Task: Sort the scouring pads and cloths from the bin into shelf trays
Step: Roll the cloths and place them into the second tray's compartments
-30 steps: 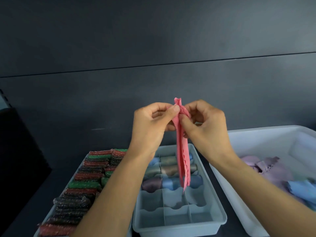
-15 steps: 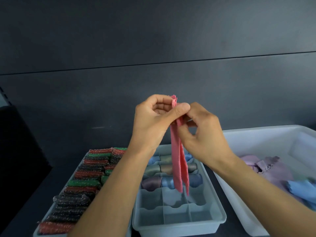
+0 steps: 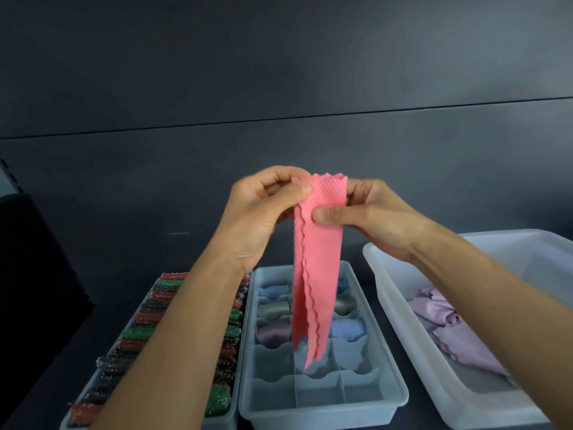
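The person is holding a pink cloth up in the air, above the far half of a divided tray. The left hand is pinching the cloth's top left corner between thumb and curled fingers. The right hand is gripping the top right edge, with its thumb pressing across the front of the fabric. The cloth is folded into a long, narrow strip with wavy edges, and it is hanging straight down, its lower tip dangling over the tray's middle compartments without touching them.

Rolled cloths in blue, grey and purple are lying in the tray's far compartments, while the near compartments are showing only their bare floors. Just left of it, a second tray is holding rows of glittery red, green and black scouring pads, partly hidden by the left forearm. On the right, a white bin is sitting beside the divided tray, with loose lilac cloths lying crumpled inside it.
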The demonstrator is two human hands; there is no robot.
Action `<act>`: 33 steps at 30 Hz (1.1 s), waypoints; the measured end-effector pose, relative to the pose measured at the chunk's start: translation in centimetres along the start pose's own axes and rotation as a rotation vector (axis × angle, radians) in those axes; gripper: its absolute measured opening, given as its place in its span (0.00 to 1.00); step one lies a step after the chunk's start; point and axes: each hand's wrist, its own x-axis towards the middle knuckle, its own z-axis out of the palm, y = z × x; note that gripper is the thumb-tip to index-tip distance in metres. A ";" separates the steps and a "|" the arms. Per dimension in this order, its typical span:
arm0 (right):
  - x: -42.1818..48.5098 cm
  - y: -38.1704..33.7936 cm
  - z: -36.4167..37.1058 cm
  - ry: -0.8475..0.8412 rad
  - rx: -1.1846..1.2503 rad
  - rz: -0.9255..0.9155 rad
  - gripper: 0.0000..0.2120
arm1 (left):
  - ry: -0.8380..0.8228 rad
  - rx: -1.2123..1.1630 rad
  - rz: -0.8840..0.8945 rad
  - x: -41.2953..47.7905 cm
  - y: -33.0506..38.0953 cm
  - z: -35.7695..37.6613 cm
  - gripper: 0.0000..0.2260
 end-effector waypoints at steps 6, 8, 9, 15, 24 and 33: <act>1.1 -1.8 0.1 0.198 -0.104 -0.084 0.10 | -0.145 0.065 -0.344 -3.1 -5.7 1.6 0.23; 1.0 -2.1 0.1 0.229 -0.141 -0.143 0.09 | -0.023 0.105 -0.435 -3.3 -6.8 2.2 0.23; 0.9 -2.2 0.2 0.252 -0.165 -0.183 0.08 | 0.039 0.109 -0.479 -3.3 -7.2 2.2 0.22; -2.4 0.2 1.1 0.243 -0.528 -0.431 0.05 | 0.076 -0.354 -0.693 -2.5 -6.9 1.3 0.18; -5.0 5.7 0.8 -0.011 -1.100 -0.677 0.18 | 0.103 -0.437 -0.772 -2.2 -6.2 0.7 0.30; -4.5 6.2 0.5 0.036 -1.094 -0.633 0.15 | 0.165 -0.421 -0.736 -2.8 -7.0 1.1 0.11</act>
